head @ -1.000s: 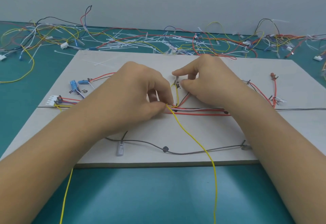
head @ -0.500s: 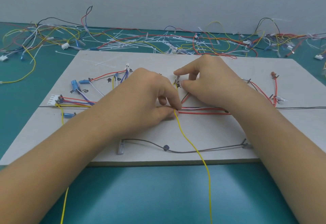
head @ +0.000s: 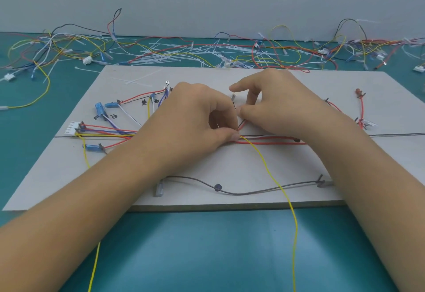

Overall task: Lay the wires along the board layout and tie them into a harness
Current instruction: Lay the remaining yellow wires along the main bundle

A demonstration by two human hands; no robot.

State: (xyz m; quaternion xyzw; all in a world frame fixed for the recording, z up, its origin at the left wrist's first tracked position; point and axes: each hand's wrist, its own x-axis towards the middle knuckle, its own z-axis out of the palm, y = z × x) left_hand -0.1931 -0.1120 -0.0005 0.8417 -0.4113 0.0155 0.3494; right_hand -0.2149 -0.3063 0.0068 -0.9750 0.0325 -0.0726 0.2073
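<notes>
The board (head: 218, 165) lies on the table (head: 207, 245) — loose wires (head: 161, 52) heaped behind it, a connector (head: 72, 128) at its left.

Handwritten "黄", "白" on board (head: 230, 167)

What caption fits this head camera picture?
Left hand pinches the yellow wire on the board; right hand curls beside it.

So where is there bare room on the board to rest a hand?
Bare board lies between the red wires and the grey wire, crossed only by the yellow wire. The far right corner is bare too. Crowded: the left end's blue connectors and the wire pile behind.
</notes>
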